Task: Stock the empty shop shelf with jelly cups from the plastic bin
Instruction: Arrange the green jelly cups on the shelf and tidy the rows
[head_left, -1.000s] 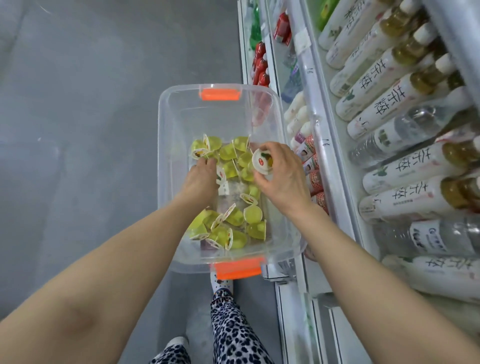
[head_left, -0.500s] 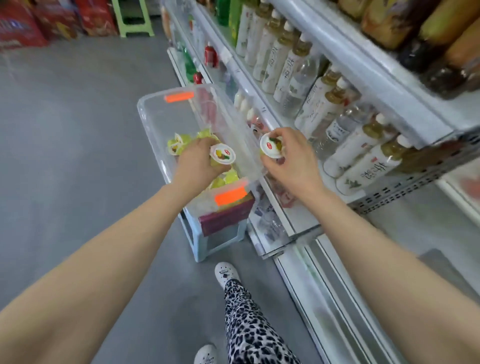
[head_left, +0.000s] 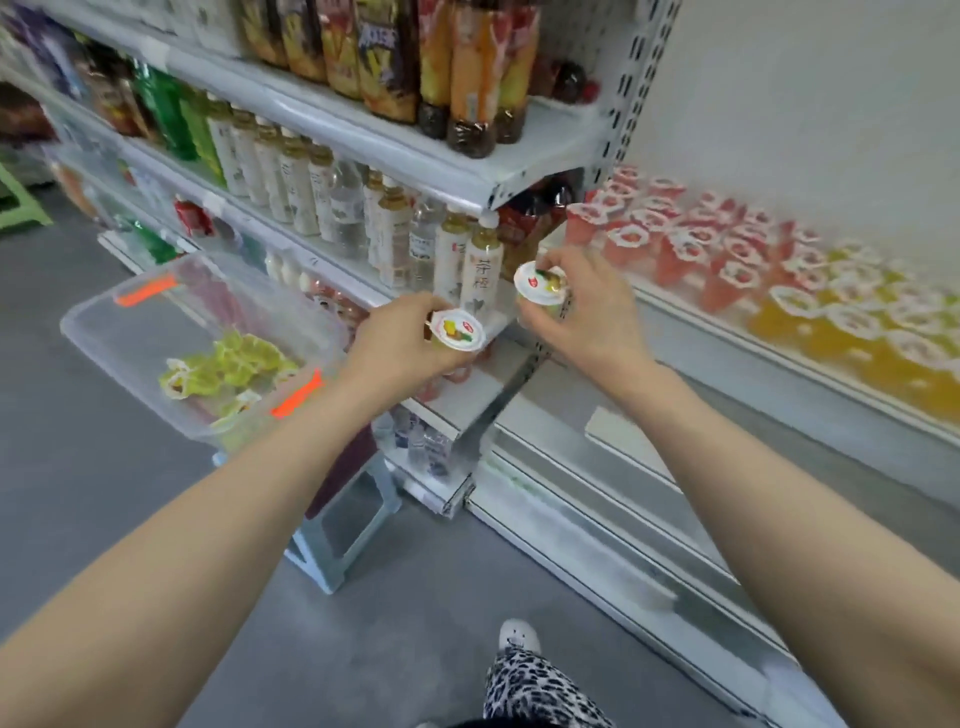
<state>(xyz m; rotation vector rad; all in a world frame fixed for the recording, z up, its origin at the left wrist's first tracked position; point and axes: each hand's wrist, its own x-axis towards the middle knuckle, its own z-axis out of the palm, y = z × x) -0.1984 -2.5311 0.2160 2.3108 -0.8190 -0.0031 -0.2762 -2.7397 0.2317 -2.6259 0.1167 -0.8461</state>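
My left hand grips a green jelly cup with a white foil lid, held in front of the drink shelves. In my right hand is a second jelly cup, a little higher and to the right. Both cups are in the air, clear of the bin. The clear plastic bin with orange handles stands at the left on a stool and holds several green jelly cups. On the white shelf at the right stand rows of red and yellow jelly cups.
Shelves of drink bottles fill the upper left, their end bracket jutting between my hands and the jelly shelf. A light blue stool carries the bin. My shoe and patterned trouser leg are on the grey floor below.
Both hands have lifted a jelly cup out of the bin and carried it rightward. My view has swung up and right, bringing the jelly shelf into sight.
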